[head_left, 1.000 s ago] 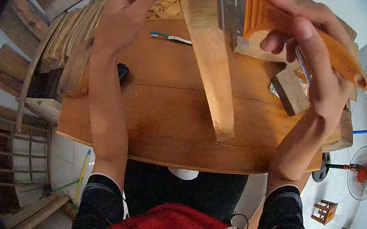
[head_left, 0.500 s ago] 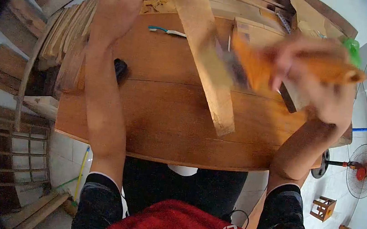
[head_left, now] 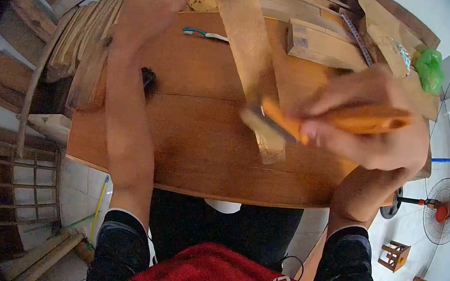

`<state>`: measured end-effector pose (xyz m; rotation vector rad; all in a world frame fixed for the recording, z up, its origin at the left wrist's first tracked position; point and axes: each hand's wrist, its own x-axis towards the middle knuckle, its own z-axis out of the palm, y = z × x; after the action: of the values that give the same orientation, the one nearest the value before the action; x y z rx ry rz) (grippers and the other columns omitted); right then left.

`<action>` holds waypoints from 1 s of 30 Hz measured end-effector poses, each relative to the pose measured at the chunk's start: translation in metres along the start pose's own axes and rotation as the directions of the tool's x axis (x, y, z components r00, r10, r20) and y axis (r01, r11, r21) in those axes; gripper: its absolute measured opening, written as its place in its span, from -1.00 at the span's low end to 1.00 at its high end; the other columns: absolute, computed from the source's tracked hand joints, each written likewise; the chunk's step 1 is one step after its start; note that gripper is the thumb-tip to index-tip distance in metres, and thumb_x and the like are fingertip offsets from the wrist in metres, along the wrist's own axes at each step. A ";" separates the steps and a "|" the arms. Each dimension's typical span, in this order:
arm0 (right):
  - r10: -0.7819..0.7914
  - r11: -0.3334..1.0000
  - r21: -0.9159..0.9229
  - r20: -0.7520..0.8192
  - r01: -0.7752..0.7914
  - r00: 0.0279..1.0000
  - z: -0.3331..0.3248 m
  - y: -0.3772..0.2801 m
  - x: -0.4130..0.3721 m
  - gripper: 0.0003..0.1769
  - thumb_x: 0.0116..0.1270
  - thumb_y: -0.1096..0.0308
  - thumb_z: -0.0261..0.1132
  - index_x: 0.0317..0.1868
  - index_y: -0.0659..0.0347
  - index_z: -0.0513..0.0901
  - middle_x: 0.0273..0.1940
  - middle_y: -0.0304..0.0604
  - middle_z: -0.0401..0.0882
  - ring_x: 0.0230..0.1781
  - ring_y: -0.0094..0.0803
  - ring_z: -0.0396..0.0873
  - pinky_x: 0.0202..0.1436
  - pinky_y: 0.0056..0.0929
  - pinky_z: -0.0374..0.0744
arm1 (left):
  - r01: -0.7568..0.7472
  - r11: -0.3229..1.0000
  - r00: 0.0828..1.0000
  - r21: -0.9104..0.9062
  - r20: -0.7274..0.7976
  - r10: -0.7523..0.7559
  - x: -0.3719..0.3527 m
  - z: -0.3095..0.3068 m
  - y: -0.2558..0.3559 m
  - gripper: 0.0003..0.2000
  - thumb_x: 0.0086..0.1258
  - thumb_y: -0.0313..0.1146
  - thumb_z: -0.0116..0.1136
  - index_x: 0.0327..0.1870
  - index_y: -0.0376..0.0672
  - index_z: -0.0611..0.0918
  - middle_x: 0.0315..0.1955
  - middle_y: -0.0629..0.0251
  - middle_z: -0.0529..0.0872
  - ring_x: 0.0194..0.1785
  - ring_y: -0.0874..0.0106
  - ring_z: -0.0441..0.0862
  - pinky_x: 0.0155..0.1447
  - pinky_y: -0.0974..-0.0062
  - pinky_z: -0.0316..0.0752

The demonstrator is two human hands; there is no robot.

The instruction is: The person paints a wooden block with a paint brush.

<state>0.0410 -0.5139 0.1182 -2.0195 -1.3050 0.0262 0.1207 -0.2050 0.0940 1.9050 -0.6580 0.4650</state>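
A long, narrow wooden slat [head_left: 243, 36] slants across the table, its near end toward me. My left hand [head_left: 166, 4] is at the top of the view, closed on the slat's far end; some of its fingers are hidden. Wrapped round the orange handle of a flat paintbrush [head_left: 371, 119] is my right hand [head_left: 385, 143], slightly blurred. The brush's pale bristles lie across the slat near its lower end and look in contact with it.
Behind the slat lie a toothbrush [head_left: 207, 35], a wooden block [head_left: 326, 45], a metal ruler [head_left: 356, 37] and a green plastic bag [head_left: 429, 70]. Stacked wooden slats [head_left: 83, 39] stand left. A small black object [head_left: 147, 80] sits beside my left forearm. A fan [head_left: 445, 211] stands right.
My right hand has brought the paintbrush down and left, toward the slat's near end. My left hand stays at the far end, with the slat shifted slightly.
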 end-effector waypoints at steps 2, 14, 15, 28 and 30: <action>0.010 0.998 -0.055 -0.228 -0.023 0.974 0.011 -0.009 0.003 -0.79 0.38 0.42 0.37 -0.11 0.42 0.79 -0.19 0.10 0.81 -0.30 -0.30 0.80 -0.21 -0.39 0.73 | 0.041 0.999 0.999 -0.016 0.017 -0.041 0.000 -0.001 0.003 -0.58 0.56 -0.19 0.32 0.30 -0.20 0.56 0.06 0.26 0.73 0.13 0.43 0.66 0.27 0.41 0.55; 0.070 0.998 -0.006 0.176 -0.070 0.982 -0.007 -0.007 -0.001 -0.81 0.30 0.45 0.50 -0.10 0.34 0.81 -0.18 0.04 0.82 -0.25 -0.32 0.80 -0.19 -0.44 0.69 | 0.138 0.976 0.989 0.170 -0.068 -0.128 0.001 0.002 0.000 -0.61 0.60 -0.11 0.24 0.24 -0.18 0.61 -0.04 0.28 0.76 0.07 0.43 0.65 0.25 0.41 0.48; 0.084 0.994 -0.083 0.149 -0.073 0.985 -0.004 -0.007 -0.004 -0.81 0.30 0.45 0.50 -0.11 0.34 0.81 -0.18 0.02 0.83 -0.26 -0.32 0.80 -0.19 -0.44 0.69 | 0.102 0.975 0.994 0.196 -0.067 -0.090 0.000 0.002 -0.001 -0.61 0.60 -0.11 0.24 0.25 -0.19 0.61 -0.04 0.27 0.76 0.08 0.43 0.65 0.26 0.40 0.47; 0.185 0.969 -0.190 0.143 -0.157 0.972 0.005 0.004 -0.001 -0.78 0.31 0.38 0.54 -0.09 0.31 0.81 -0.24 -0.09 0.84 -0.26 -0.38 0.81 -0.16 -0.46 0.72 | 0.005 0.992 0.995 0.122 -0.104 0.008 0.002 0.010 -0.012 -0.63 0.60 -0.16 0.25 0.23 -0.22 0.61 0.00 0.26 0.77 0.07 0.44 0.67 0.22 0.46 0.50; 0.074 0.986 -0.151 0.033 -0.068 0.997 0.008 0.001 -0.002 -0.78 0.30 0.36 0.56 -0.13 0.32 0.81 -0.23 -0.09 0.84 -0.27 -0.38 0.82 -0.12 -0.46 0.73 | 0.005 0.991 0.995 0.135 -0.097 0.008 0.003 0.008 -0.016 -0.63 0.60 -0.16 0.25 0.23 -0.22 0.61 -0.01 0.27 0.77 0.05 0.45 0.66 0.20 0.48 0.50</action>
<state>0.0377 -0.5116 0.1104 -2.2022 -1.2922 0.0002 0.1330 -0.2077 0.0813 1.9947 -0.5768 0.6130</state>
